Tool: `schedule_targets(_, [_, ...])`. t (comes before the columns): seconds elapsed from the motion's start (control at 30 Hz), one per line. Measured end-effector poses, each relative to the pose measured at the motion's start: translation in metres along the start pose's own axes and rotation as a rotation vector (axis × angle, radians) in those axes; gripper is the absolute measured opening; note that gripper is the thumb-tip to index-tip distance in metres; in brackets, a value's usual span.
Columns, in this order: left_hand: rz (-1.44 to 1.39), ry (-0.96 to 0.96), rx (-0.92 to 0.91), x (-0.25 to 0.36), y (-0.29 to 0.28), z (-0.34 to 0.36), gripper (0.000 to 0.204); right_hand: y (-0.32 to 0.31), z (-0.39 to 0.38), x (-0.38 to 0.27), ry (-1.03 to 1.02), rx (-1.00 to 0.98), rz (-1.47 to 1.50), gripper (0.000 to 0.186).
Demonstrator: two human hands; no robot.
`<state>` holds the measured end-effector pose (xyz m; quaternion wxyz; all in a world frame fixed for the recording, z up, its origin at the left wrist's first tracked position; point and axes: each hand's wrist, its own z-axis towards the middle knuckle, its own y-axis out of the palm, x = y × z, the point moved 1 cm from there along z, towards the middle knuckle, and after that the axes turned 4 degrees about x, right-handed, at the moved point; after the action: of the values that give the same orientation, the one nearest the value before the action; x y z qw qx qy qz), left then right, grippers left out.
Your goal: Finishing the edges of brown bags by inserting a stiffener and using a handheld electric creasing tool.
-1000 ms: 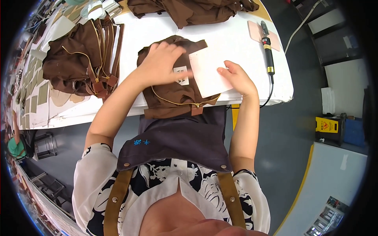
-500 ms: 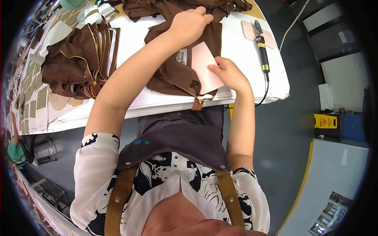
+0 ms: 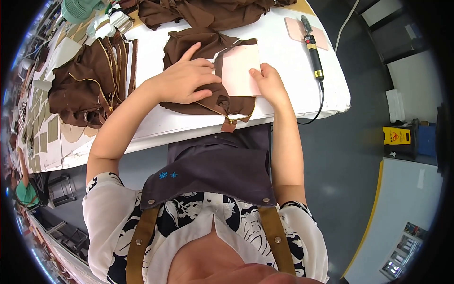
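A brown fabric bag piece [image 3: 184, 45] with a gold-coloured zipper lies flat near the front edge of the white table. On its right part rests a pale pink rectangular card [image 3: 240, 71]. My right hand [image 3: 270, 84] grips the card's right edge, thumb on top and the other fingers partly hidden. My left hand [image 3: 191, 78] lies palm down on the fabric with fingers spread, fingertips close to the card's left edge. A small brown tab [image 3: 229, 125] at the zipper's end hangs by the table's front edge.
A stack of brown zippered pieces [image 3: 78, 85] sits at the left, and a brown fabric heap [image 3: 203, 12] at the far side. To the right, a black corded pen-like tool [image 3: 312, 52] rests partly on another pink card [image 3: 294, 29]. A green fan [image 3: 80, 10] stands far left.
My left hand has come back from the far edge of the fabric to lie beside the card. The card, tilted before, now sits straighter and flatter, my right hand still on it.
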<state>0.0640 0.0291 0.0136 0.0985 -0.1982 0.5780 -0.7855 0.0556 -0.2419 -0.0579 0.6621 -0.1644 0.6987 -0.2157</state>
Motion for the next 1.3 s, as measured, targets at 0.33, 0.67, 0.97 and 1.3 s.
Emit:
schedule_targets(0.33, [-0.343, -0.183, 0.234, 0.024, 0.039, -0.033, 0.01, -0.005, -0.001, -0.038, 0.044, -0.096, -0.206, 0.043])
schedule_targets(0.67, [-0.117, -0.035, 0.387, 0.046, 0.038, -0.029, 0.026, 0.016, -0.026, -0.053, -0.004, 0.167, -0.341, 0.042])
schedule_targets(0.97, [-0.109, -0.195, 0.322, 0.049, 0.033, -0.028, 0.014, 0.03, -0.038, -0.062, -0.11, 0.236, -0.629, 0.042])
schedule_targets(1.3, [0.007, -0.46, 0.045, 0.042, 0.022, 0.006, 0.047, 0.015, -0.033, -0.046, -0.372, 0.551, -0.621, 0.033])
